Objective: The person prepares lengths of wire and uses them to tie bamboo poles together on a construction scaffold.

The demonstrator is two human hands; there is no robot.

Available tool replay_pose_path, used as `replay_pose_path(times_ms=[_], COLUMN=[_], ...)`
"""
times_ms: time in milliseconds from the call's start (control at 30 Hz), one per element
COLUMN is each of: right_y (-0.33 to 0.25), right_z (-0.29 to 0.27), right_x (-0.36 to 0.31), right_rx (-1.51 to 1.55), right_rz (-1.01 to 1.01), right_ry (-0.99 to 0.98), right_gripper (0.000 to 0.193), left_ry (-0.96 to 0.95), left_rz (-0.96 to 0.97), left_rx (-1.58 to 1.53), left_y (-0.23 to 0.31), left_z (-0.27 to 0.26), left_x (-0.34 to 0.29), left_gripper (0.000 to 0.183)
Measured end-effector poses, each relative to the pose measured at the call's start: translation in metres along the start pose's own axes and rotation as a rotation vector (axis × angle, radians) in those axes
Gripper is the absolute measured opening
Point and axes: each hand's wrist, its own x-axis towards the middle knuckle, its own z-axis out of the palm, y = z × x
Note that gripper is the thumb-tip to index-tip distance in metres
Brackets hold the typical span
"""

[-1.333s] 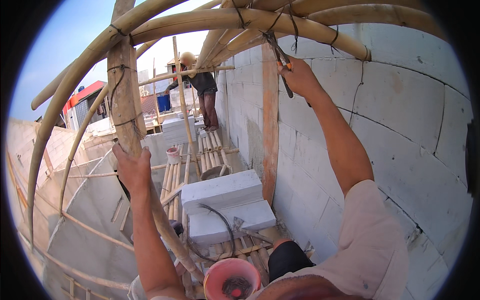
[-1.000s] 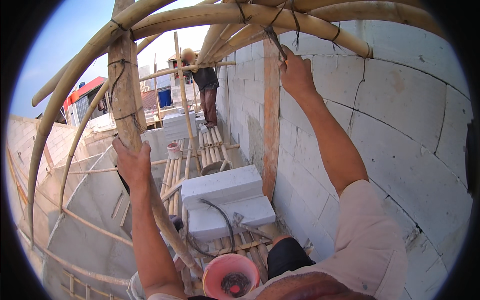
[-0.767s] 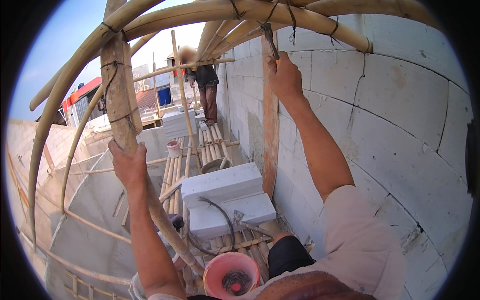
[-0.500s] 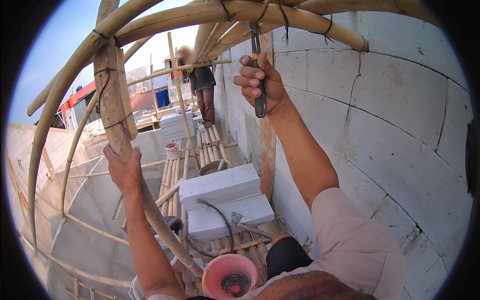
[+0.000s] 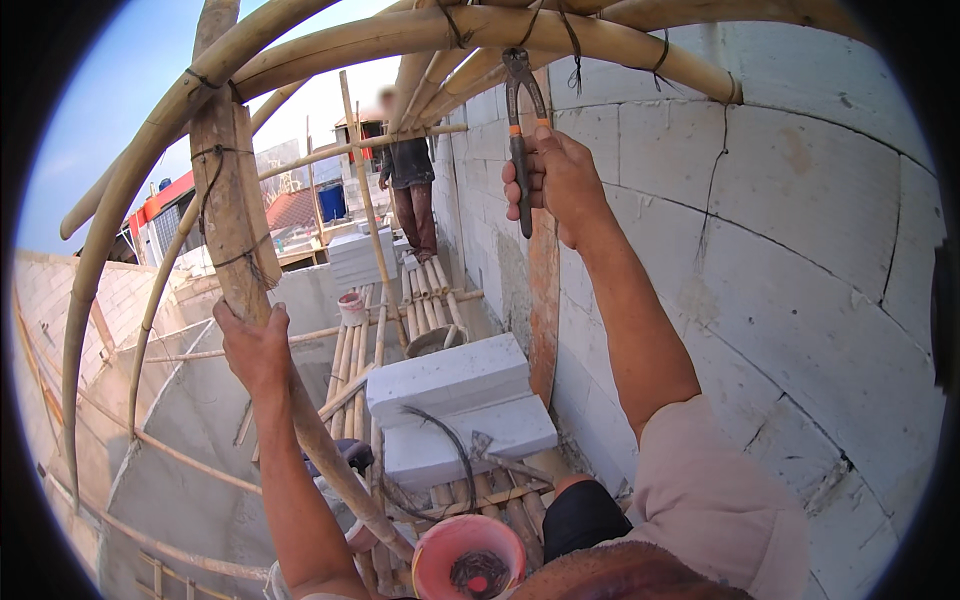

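Note:
My right hand [image 5: 560, 180] is raised and grips a pair of pincers [image 5: 520, 120] by the handles, jaws up near the dark wire ties on the overhead bamboo poles [image 5: 560, 35]. My left hand [image 5: 255, 345] clasps a slanting bamboo pole beside an upright wooden post [image 5: 228, 190] bound with wire. Both arms reach up from the lower edge.
A white block wall [image 5: 800, 260] runs along the right. Below lie two white blocks [image 5: 455, 405] on a bamboo platform, a curved black wire, and a pink bucket [image 5: 468, 555]. Another person [image 5: 408, 180] stands farther along the scaffold. Open drop to the left.
My right hand has come leftward and down from the wall-side tie, turning the pincers upright in front of me. The left hand stays on the pole.

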Motion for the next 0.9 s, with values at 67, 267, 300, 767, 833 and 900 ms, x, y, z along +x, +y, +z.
replay_pose_path(times_ms=[67,267,300,767,833,900], right_y=[-0.016,-0.051,-0.044,0.007,0.007,0.006], right_z=[-0.051,-0.062,-0.052,0.007,0.006,0.006], right_x=[0.007,0.008,0.004,0.002,0.003,0.008], right_rx=[0.402,-0.866,-1.144,-1.786,-1.673,-1.496], right_rz=[0.127,0.056,-0.097,-0.404,-0.343,-0.280], right_ry=[-0.374,-0.011,0.156,0.835,0.800,0.708], right_gripper=[0.036,0.043,0.042,0.059,0.054,0.046], left_ry=[-0.010,-0.020,-0.019,-0.022,-0.031,-0.037], left_rz=[0.014,0.016,0.020,0.006,-0.003,-0.026], left_rx=[-0.027,-0.048,-0.039,0.038,0.043,0.042], left_y=[0.002,0.007,0.005,0.002,0.003,0.004], left_z=[0.000,0.003,0.001,0.003,0.004,0.003], left_x=[0.000,-0.002,-0.002,-0.002,-0.002,-0.002], left_gripper=[0.070,0.066,0.065,0.075,0.074,0.073])
